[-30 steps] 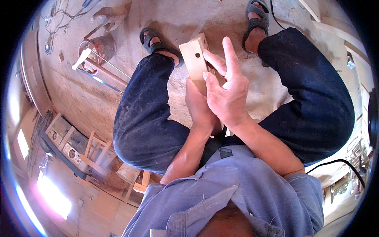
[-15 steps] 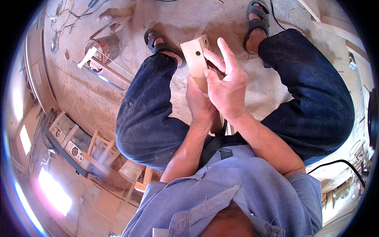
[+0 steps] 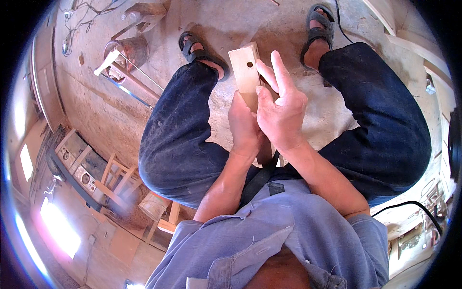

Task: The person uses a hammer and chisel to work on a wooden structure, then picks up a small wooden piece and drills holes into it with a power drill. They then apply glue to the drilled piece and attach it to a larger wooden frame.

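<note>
A pale wooden block with a round dark hole near its far end points away from me between my knees. My left hand is wrapped round its nearer part from the left, thumb lying along it. At the block's right side is my right hand; its thumb tip meets the edge, while two fingers stretch forward, spread apart, one beside the hole. The remaining fingers of that hand are hidden. A darker length of wood shows below my hands, near my belt.
Left of my foot stands a round bucket, with a frame saw leaning across it. Farther left lie cables. Wooden frames and a pale tub are at the lower left. A black cable curves at the right.
The block and both hands have shifted slightly to the right in the picture, with the hold much the same. The surroundings have shifted a little as the view moved.
</note>
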Tool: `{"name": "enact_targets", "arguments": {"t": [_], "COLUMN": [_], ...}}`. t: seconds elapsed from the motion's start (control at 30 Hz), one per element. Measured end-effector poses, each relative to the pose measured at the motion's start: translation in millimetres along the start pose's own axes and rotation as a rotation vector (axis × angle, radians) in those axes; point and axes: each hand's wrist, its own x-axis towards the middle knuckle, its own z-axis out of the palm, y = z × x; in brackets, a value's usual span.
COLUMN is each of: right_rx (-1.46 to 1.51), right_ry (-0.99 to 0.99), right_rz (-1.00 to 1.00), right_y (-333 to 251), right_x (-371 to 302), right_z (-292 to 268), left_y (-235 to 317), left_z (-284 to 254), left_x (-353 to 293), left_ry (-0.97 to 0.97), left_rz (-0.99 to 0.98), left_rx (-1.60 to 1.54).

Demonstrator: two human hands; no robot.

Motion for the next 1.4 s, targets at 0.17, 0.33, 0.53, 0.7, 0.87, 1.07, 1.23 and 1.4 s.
{"name": "enact_targets", "arguments": {"t": [0.17,0.33,0.53,0.7,0.87,1.07,1.23,1.4], "right_rx": [0.026,0.068,0.056,-0.175,-0.179,0.085,0.488,0.504], "right_ry": [-0.006,-0.042,-0.205,-0.335,-0.115,0.504,0.713,0.440], "right_rz": [0.030,0.072,-0.114,-0.253,-0.317,-0.469,0.297,1.005], "right_y": [-1,-1,3,1,-55,-81,133,337], "right_x": [-1,1,53,75,66,44,-22,-128], "right_z": [1,-3,-11,-13,-67,-265,-363,-300], "left_y": [3,-6,-12,-2,-8,-23,-18,-36], "left_z": [0,1,10,9,7,-10,-4,-13], "left_x": [0,1,0,0,5,17,21,24], "left_ry": [-0.012,0.003,0.078,0.122,0.171,0.105,0.085,0.025], "left_rz": [0.019,0.087,0.187,0.199,0.224,0.139,0.217,0.142], "left_rx": [-0.085,-0.035,0.076,0.049,0.110,0.103,0.107,-0.014]}}
